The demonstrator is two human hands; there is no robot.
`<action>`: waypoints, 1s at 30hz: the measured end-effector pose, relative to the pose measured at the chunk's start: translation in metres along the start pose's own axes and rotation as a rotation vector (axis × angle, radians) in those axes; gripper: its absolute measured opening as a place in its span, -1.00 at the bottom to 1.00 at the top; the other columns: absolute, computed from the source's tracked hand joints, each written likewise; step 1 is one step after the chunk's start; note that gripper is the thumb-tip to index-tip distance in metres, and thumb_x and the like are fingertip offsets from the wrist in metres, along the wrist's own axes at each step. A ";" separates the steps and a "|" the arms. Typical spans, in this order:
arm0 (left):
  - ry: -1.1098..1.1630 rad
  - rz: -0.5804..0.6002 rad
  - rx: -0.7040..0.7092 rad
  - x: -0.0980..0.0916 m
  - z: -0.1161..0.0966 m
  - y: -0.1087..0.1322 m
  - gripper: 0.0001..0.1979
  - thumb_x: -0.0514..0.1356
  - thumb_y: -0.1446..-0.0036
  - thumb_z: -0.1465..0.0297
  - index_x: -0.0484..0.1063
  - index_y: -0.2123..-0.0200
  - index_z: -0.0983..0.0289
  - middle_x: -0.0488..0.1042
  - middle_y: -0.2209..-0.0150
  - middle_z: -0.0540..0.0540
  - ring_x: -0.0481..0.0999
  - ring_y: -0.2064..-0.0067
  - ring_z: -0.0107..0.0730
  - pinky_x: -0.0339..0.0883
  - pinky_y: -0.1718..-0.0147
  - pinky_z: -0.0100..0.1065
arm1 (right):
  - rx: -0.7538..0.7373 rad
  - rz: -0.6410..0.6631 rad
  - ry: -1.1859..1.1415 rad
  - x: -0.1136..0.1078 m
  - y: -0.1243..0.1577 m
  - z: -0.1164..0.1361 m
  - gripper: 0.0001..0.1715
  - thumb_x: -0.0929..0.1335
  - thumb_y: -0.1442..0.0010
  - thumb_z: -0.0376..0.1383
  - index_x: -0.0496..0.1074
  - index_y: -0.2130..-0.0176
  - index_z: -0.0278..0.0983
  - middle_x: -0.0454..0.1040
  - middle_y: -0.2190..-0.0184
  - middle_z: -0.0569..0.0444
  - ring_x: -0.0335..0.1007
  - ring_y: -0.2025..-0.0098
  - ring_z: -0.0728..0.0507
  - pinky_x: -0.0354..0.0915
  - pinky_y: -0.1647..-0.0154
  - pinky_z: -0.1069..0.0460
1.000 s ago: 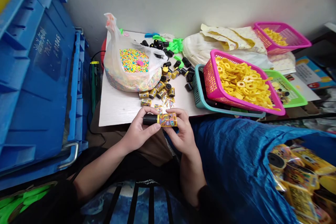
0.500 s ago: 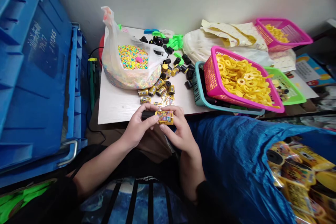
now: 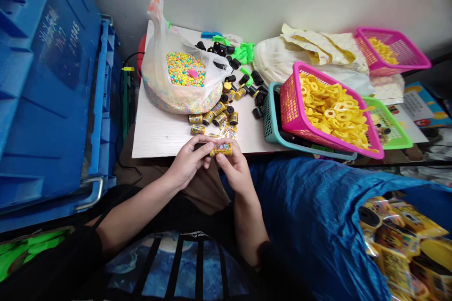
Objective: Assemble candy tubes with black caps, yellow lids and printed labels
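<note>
My left hand [image 3: 189, 162] and my right hand [image 3: 233, 167] meet at the near edge of the white table [image 3: 158, 134]. Between their fingertips they pinch a small tube with a yellow printed label [image 3: 221, 150]; its black end is mostly covered by my left fingers. Just beyond the hands lies a heap of several labelled tubes [image 3: 214, 120] and black unlabelled tubes [image 3: 243, 82]. A clear plastic bag of coloured candy beads [image 3: 183, 73] stands behind them.
A pink basket of yellow rings [image 3: 326, 108] sits in a teal basket at the right, with a green basket [image 3: 391, 124] and a second pink basket [image 3: 391, 49] behind. Blue crates [image 3: 52, 94] fill the left. A blue sack [image 3: 318, 216] and bagged yellow packs [image 3: 406, 244] lie at the lower right.
The black part of the tube that showed left of the label is now almost covered. Both hands have closed in tighter round the tube and sit slightly nearer the table edge.
</note>
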State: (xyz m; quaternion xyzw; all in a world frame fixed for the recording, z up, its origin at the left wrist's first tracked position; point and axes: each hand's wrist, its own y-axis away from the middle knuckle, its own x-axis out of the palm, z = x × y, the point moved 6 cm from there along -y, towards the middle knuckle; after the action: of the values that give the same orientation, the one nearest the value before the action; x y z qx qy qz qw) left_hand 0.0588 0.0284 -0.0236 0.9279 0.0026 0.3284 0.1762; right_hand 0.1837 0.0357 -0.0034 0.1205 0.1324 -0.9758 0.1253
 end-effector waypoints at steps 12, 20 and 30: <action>-0.103 0.032 0.097 -0.001 -0.003 0.002 -0.76 0.33 -0.03 0.25 0.42 0.30 0.24 0.35 0.47 -0.07 0.31 0.51 -0.59 0.23 0.54 -0.51 | 0.055 -0.052 -0.057 0.002 0.000 -0.007 -0.72 0.35 -0.22 -0.05 0.48 0.17 -0.16 0.35 0.04 -0.02 0.31 -0.09 -0.21 0.24 -0.19 -0.19; -0.190 0.090 0.221 -0.004 -0.004 0.001 -0.77 0.28 -0.10 0.21 0.42 0.26 0.22 0.35 0.43 -0.05 0.31 0.47 -0.56 0.26 0.48 -0.48 | 0.050 -0.008 -0.084 0.000 -0.001 -0.006 -0.72 0.38 -0.19 -0.05 0.51 0.20 -0.16 0.33 0.04 -0.01 0.32 -0.09 -0.21 0.27 -0.16 -0.16; 0.018 0.080 -0.024 -0.001 -0.003 0.000 -0.67 0.40 0.07 0.32 0.38 0.27 0.24 0.38 0.48 -0.08 0.31 0.52 -0.61 0.18 0.55 -0.54 | -0.132 -0.089 0.433 -0.004 0.001 0.017 -0.80 0.41 -0.18 -0.16 0.51 0.16 -0.11 0.37 0.09 -0.01 0.26 -0.01 -0.26 0.24 -0.07 -0.23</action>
State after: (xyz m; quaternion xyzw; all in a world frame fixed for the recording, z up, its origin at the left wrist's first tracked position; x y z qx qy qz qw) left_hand 0.0561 0.0288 -0.0227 0.9222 -0.0367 0.3434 0.1742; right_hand 0.1841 0.0309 0.0137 0.3127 0.2250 -0.9210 0.0582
